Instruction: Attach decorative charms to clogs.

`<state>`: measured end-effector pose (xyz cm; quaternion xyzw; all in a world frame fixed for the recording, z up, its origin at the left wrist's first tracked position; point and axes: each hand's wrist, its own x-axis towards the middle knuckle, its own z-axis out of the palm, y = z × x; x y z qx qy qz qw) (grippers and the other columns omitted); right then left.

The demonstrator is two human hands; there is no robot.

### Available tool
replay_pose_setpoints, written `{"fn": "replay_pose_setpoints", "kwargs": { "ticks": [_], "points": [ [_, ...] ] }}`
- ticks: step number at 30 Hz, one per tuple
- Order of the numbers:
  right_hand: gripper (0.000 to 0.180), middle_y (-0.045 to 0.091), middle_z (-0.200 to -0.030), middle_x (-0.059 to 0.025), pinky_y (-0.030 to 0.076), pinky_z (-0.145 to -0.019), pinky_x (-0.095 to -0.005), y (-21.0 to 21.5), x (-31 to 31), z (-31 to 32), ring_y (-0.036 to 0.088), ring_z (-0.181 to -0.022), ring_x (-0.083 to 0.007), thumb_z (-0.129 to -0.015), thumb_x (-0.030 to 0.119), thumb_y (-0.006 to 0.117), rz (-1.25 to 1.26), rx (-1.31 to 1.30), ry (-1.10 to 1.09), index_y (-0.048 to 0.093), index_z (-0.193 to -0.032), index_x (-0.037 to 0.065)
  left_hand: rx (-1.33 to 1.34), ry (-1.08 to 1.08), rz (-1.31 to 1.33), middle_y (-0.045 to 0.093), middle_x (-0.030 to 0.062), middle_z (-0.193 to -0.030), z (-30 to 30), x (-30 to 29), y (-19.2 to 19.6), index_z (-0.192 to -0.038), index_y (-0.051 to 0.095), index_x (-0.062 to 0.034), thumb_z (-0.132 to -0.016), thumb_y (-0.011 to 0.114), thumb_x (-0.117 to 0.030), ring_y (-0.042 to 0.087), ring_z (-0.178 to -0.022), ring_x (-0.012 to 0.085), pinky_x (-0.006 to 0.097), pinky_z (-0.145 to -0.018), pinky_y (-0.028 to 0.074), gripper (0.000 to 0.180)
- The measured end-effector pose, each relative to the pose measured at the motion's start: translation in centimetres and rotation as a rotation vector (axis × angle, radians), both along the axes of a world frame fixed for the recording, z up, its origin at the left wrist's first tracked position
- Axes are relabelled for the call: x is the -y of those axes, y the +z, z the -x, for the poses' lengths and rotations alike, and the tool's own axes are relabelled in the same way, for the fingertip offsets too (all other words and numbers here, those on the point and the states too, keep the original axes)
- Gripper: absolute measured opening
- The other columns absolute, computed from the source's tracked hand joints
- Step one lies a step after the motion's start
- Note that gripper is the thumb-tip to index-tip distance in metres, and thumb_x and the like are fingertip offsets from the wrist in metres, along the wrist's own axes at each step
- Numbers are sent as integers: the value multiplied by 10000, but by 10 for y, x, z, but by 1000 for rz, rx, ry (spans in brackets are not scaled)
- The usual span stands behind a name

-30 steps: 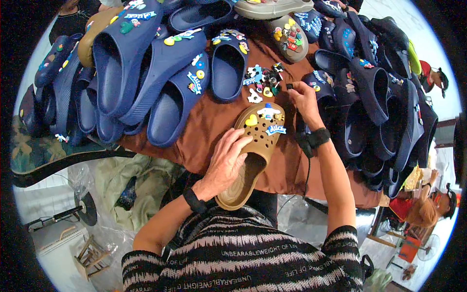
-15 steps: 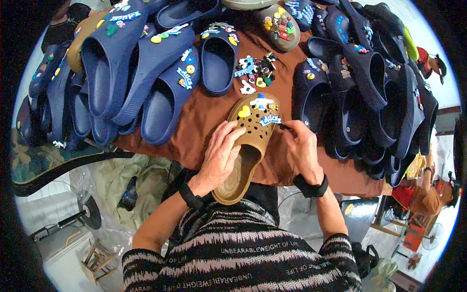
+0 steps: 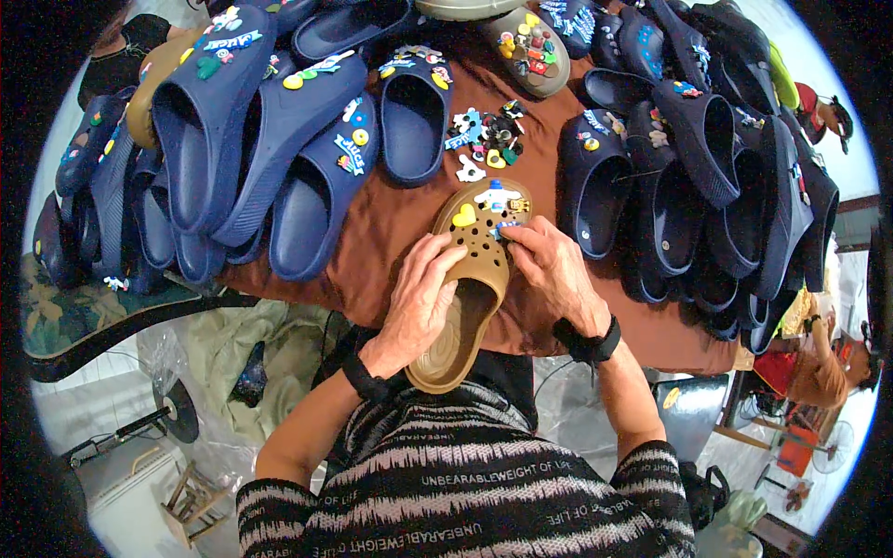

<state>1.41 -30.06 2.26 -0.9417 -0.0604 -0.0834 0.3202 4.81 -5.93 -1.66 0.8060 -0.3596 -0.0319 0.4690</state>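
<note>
A tan clog [image 3: 460, 321] lies toe-away on the brown cloth-covered table [image 3: 391, 223], its heel hanging over the near edge. A yellow heart charm [image 3: 463, 216] and a white figure charm [image 3: 495, 197] sit on its perforated top. My left hand [image 3: 420, 298] holds the clog's left side, fingers on the holes. My right hand [image 3: 551, 270] grips the right side, fingertips pinching a small charm [image 3: 507, 228] on the top. A loose pile of colourful charms [image 3: 486, 139] lies just beyond the toe.
Navy blue clogs are stacked at the left [image 3: 242, 149] and right [image 3: 707, 177], many with charms. An olive clog [image 3: 530, 42] lies at the far edge. A person in red and orange [image 3: 800, 367] is at the lower right. A fan [image 3: 172, 414] stands on the floor.
My right hand came back from the charm pile to the clog's top. My left hand stays on the clog, which sits slightly nearer.
</note>
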Motion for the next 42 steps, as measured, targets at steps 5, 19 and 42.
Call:
{"fn": "replay_pose_setpoints", "kwargs": {
  "ticks": [5,19,42],
  "points": [
    [232,649,-946,-164,544,-692,-461,2,-17,-8,676,-829,-390,-940,148,648,69,-8,-94,685,-1156,71,10,8,-11,425,195,-1492,1,-1,-2,-1409,486,-35,-942,544,-10,366,-1435,393,479,-1207,294,471],
    [156,677,-799,-108,510,-646,-309,-4,-13,20,616,-691,-148,-940,87,684,-424,-16,-380,670,-1048,-25,7,8,-5,429,191,-1491,1,0,0,-1402,495,-46,-950,545,-21,376,-1429,392,476,-1198,307,455],
    [144,633,-886,-90,521,-657,-410,-9,-14,4,659,-784,-311,-837,78,691,137,260,-80,677,-981,78,36,19,-13,440,199,-1481,0,1,0,-1395,497,-37,-930,551,20,393,-1418,396,468,-1189,322,472]
  ]
}}
